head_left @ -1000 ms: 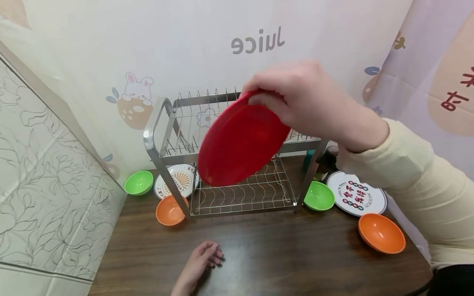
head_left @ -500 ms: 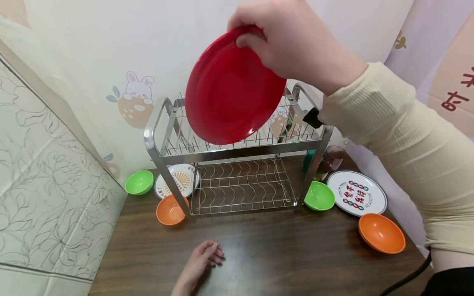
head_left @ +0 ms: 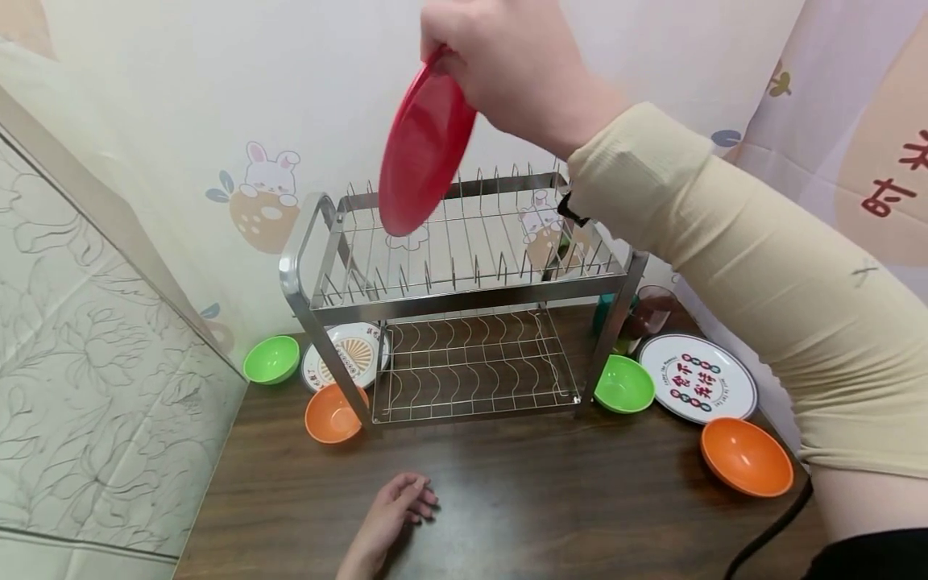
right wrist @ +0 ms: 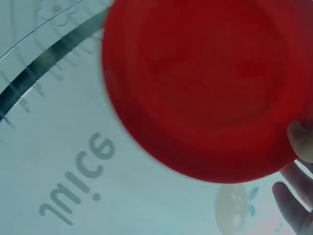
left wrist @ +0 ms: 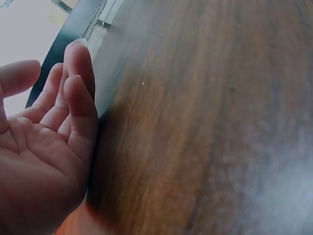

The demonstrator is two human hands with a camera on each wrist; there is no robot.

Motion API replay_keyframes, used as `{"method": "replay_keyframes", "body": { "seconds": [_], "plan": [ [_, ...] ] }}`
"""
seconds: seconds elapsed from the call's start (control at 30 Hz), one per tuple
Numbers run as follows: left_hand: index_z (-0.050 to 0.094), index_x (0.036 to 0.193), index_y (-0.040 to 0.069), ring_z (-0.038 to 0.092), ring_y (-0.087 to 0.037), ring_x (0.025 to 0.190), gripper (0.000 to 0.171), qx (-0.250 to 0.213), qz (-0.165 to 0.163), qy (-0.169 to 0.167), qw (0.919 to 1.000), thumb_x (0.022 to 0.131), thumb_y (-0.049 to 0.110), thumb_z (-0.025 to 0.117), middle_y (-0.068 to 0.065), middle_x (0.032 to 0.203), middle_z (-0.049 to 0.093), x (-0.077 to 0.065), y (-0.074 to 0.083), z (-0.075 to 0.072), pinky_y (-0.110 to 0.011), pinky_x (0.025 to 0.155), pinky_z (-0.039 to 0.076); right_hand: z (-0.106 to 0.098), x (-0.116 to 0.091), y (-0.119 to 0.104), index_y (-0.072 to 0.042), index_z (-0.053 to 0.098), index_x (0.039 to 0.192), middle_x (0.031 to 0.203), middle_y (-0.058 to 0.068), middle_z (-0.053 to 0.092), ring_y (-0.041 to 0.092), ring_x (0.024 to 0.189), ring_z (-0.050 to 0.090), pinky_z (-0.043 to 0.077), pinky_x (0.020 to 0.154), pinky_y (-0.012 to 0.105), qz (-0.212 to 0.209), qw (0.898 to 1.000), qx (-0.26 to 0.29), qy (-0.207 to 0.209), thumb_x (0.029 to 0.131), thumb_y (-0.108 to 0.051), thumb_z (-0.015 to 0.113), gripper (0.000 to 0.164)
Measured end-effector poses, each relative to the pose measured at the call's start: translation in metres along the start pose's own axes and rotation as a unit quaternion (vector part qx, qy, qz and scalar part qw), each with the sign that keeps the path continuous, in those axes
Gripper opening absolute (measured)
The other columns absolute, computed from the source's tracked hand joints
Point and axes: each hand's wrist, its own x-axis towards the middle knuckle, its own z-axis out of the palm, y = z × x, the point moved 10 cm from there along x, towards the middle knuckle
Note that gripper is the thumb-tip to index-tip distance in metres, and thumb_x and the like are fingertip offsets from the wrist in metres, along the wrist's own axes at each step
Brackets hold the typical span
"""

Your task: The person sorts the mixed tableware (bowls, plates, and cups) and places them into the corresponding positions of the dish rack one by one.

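Plate (head_left: 426, 149) steeply tilted, long axis down leftward, right hand (head_left: 500, 64) gripping top

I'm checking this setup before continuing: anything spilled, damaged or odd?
Only the lettering on the backdrop: "Juice" reads mirror-reversed in the right wrist view. I see no spill, and the red plate shows no visible damage.

One red plate (head_left: 424, 153), two white plates (head_left: 698, 379), four bowls (head_left: 747, 457) and one rack (head_left: 471, 300) show.

Table (head_left: 551, 483) (brown) bears rack (head_left: 471, 300), bowls (head_left: 625, 387), plates (head_left: 728, 387).
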Motion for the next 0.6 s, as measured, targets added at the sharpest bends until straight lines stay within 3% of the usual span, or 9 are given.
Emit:
{"method": "replay_keyframes", "body": {
  "seconds": [0.13,0.3,0.4,0.6],
  "plan": [
    [0.054,0.121,-0.009,0.065,-0.021,0.082,0.038,-0.004,0.007,0.001,1.0,0.105,0.025,0.05,-0.011,0.097,0.069,0.0,0.0,-0.002,-0.031,0.071,0.052,0.021,0.01,-0.01,-0.005,0.067,0.097,0.097,0.012,0.071,0.028,0.093,0.061,0.053,0.08,0.041,-0.028,0.999,-0.016,-0.006,0.104,-0.008,0.048,0.021],
    [0.054,0.12,-0.009,0.065,-0.021,0.081,0.039,-0.005,0.009,0.005,0.9999,0.105,0.026,0.05,-0.011,0.097,0.069,0.0,-0.001,-0.003,-0.03,0.07,0.052,0.046,0.024,-0.015,-0.011,0.062,0.095,0.092,0.005,0.07,0.024,0.089,0.059,0.049,0.073,0.04,-0.01,0.999,-0.02,-0.039,0.095,0.007,0.039,0.028],
    [0.055,0.12,-0.008,0.065,-0.02,0.081,0.039,-0.004,0.002,0.007,1.0,0.105,0.027,0.05,-0.01,0.096,0.069,0.002,-0.003,-0.002,-0.031,0.071,0.052,0.053,0.029,-0.018,-0.012,0.061,0.095,0.091,0.003,0.069,0.022,0.088,0.058,0.045,0.071,0.037,-0.004,0.999,-0.02,-0.039,0.088,0.009,0.035,0.034],
    [0.054,0.121,-0.009,0.066,-0.021,0.081,0.038,-0.001,-0.008,0.002,1.0,0.105,0.026,0.049,-0.01,0.095,0.069,0.002,-0.005,-0.001,-0.031,0.071,0.052,0.063,0.036,-0.029,-0.013,0.059,0.093,0.089,0.001,0.068,0.022,0.089,0.056,0.043,0.071,0.033,-0.011,0.999,-0.013,-0.027,0.085,0.009,0.034,0.034]
  ]
}}
